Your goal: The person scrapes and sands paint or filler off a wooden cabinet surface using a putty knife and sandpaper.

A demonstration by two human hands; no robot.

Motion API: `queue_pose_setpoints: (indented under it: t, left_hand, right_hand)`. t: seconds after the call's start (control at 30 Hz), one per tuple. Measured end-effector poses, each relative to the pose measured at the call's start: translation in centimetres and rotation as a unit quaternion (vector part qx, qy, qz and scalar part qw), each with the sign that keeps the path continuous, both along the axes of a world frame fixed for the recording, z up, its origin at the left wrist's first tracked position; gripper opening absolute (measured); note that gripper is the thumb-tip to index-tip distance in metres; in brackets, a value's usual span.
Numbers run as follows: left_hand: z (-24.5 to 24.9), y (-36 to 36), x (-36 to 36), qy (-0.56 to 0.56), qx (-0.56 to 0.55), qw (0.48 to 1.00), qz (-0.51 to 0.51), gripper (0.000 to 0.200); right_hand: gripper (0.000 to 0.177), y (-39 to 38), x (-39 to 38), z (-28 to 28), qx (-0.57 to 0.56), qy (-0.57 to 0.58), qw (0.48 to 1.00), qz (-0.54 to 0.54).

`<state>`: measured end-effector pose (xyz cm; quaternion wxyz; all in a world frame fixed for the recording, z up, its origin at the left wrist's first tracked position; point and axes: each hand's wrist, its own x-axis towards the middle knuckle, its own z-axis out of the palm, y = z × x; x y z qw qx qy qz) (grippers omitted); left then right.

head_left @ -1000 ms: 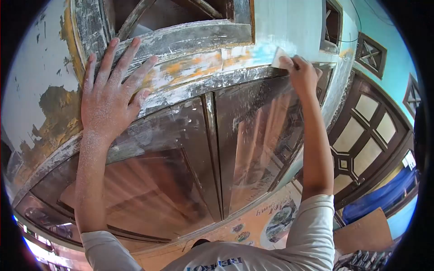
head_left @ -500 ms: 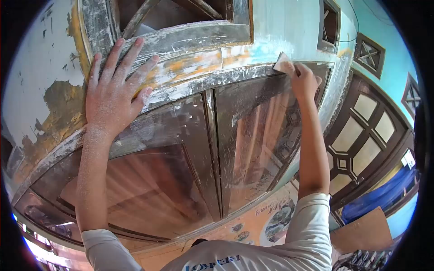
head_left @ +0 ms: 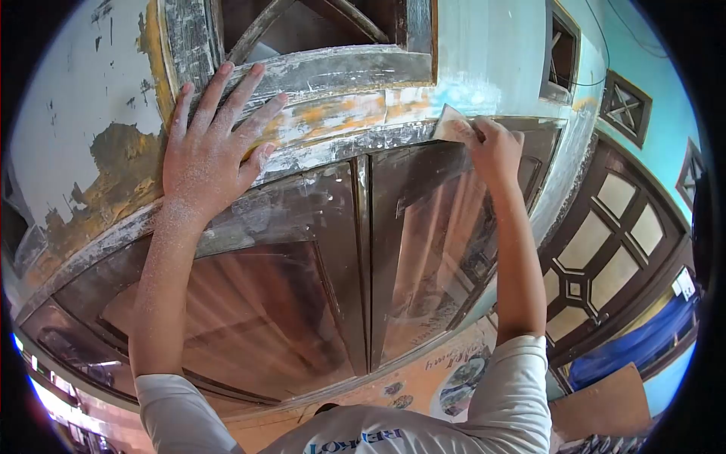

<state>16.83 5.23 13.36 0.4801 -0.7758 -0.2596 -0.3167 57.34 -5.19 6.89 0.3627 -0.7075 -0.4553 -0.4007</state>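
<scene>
My left hand [head_left: 206, 163] lies flat with fingers spread against the worn wooden frame above the windows, its fingertips touching the lower edge of the vent opening. White dust coats this hand and forearm. In my right hand [head_left: 497, 151] is a folded piece of sandpaper [head_left: 452, 125], pinched between thumb and fingers. Its edge rests on the scraped top rail [head_left: 378, 138], where patches of white and dark wood show. Below hang two brown window panels with glass [head_left: 257, 318]. The sandpaper's gritty face is hidden.
Above the rail is a vent with crossed bars [head_left: 321, 30]. Peeling plaster [head_left: 125, 163] covers the wall at left. To the right stand a brown door [head_left: 605, 234], a blue cloth [head_left: 635, 340] and a cardboard sheet [head_left: 605, 408]. A wire [head_left: 601, 45] hangs at upper right.
My right hand has slid the sandpaper leftward along the rail. My left hand stays on the same spot of the frame, while the whole view has shifted slightly.
</scene>
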Motion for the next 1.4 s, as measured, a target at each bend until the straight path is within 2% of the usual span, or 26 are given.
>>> queue_pose_setpoints:
  t: [0.07, 0.1, 0.2, 0.33, 0.4, 0.43, 0.47, 0.53, 0.57, 0.67, 0.7, 0.73, 0.8, 0.9, 0.93, 1.0, 1.03, 1.1, 1.2, 1.23, 1.3, 1.33, 1.4]
  left_hand:
    - [0.1, 0.0, 0.0, 0.003, 0.000, 1.000, -0.002, 0.064]
    - [-0.1, 0.0, -0.1, 0.003, -0.006, 1.000, -0.001, 0.063]
    - [-0.2, 0.1, -0.2, 0.000, -0.008, 1.000, -0.014, 0.064]
    - [-0.3, 0.1, -0.1, -0.008, -0.009, 1.000, -0.011, 0.064]
    - [-0.3, 0.2, -0.2, -0.006, -0.011, 1.000, -0.017, 0.063]
    - [-0.3, 0.2, -0.3, -0.003, -0.010, 1.000, -0.017, 0.063]
    - [-0.3, 0.2, -0.3, -0.006, -0.010, 1.000, -0.026, 0.062]
    - [-0.3, 0.4, -0.3, -0.012, -0.006, 0.999, -0.041, 0.061]
    - [-0.3, 0.4, -0.5, -0.013, -0.007, 0.999, -0.041, 0.061]
    - [-0.3, 0.4, -0.5, -0.013, -0.006, 0.999, -0.042, 0.060]
    - [-0.3, 0.4, -0.5, -0.015, -0.004, 0.999, -0.040, 0.059]
    - [-0.4, 0.3, -0.4, -0.017, -0.006, 0.999, -0.040, 0.059]
    - [-0.3, 0.2, -0.3, -0.018, -0.007, 0.999, -0.033, 0.060]
    - [-0.3, 0.2, -0.5, -0.016, -0.006, 0.999, -0.039, 0.060]
    - [-0.5, 0.3, -0.6, -0.017, -0.009, 0.999, -0.039, 0.060]
    - [-0.5, 0.5, -0.4, -0.025, 0.003, 0.999, -0.046, 0.057]
    - [-0.4, 0.4, -0.4, -0.023, 0.002, 0.999, -0.048, 0.057]
    - [-0.5, 0.6, -0.4, -0.024, 0.002, 0.999, -0.048, 0.058]
    - [-0.4, 0.5, -0.2, -0.011, 0.003, 0.999, -0.041, 0.059]
    - [-0.4, 0.5, -0.2, -0.012, 0.005, 0.999, -0.041, 0.060]
    - [-0.6, 0.6, -0.6, -0.009, 0.009, 0.999, -0.043, 0.060]
    - [-0.7, 0.6, -1.2, -0.007, -0.005, 0.997, -0.072, 0.061]
    - [-0.9, 0.7, -3.3, -0.009, -0.020, 0.995, -0.095, 0.062]
  right_hand:
    - [0.046, -0.8, 2.3, 0.7, -0.038, 0.099, 0.994, 0.002]
    - [0.050, 0.3, 6.1, -0.8, 0.032, 0.088, 0.995, -0.031]
    - [0.056, -0.7, 7.9, -0.2, 0.020, 0.215, 0.976, -0.032]
    - [0.056, 0.0, 5.4, 0.1, 0.055, 0.172, 0.983, -0.028]
    - [0.056, -0.1, 4.0, 1.2, -0.040, 0.118, 0.991, -0.048]
    - [0.058, 0.1, 5.4, 1.0, -0.041, 0.091, 0.993, -0.055]
    - [0.058, 0.0, 6.5, 0.4, -0.040, 0.096, 0.993, -0.059]
    - [0.060, -0.6, 8.3, 0.2, 0.075, 0.182, 0.980, -0.020]
    - [0.063, -0.9, 8.8, 0.4, 0.042, 0.223, 0.972, -0.064]
    - [0.060, -0.8, 7.1, 0.6, 0.036, 0.198, 0.979, -0.041]
    - [0.055, -0.1, 5.3, 0.8, 0.033, 0.157, 0.985, -0.059]
    - [0.048, 0.4, 3.7, 1.3, 0.008, 0.093, 0.994, -0.055]
    - [0.044, -0.1, -0.1, 3.2, -0.067, 0.079, 0.993, -0.064]
    - [0.043, 0.0, 5.0, 1.6, -0.013, 0.063, 0.995, -0.071]
    - [0.039, -0.5, 5.7, 1.3, 0.028, 0.066, 0.992, -0.100]
    - [0.038, -1.4, 5.6, 1.3, 0.003, 0.163, 0.978, -0.127]
    - [0.038, -1.3, 4.9, 1.3, 0.004, 0.160, 0.979, -0.125]
    - [0.039, -0.2, 3.1, 1.2, 0.005, 0.114, 0.990, -0.084]
    - [0.039, 1.1, -4.3, 2.4, -0.011, 0.032, 0.998, -0.044]
    - [0.039, 1.1, -4.4, 2.3, -0.010, 0.035, 0.998, -0.046]
    - [0.030, 1.7, -4.4, 2.3, 0.010, -0.032, 0.999, 0.006]
    - [0.045, 1.7, -3.0, 2.2, 0.000, -0.011, 1.000, -0.018]
    - [0.047, 0.3, -1.0, 2.6, -0.028, 0.056, 0.995, -0.075]
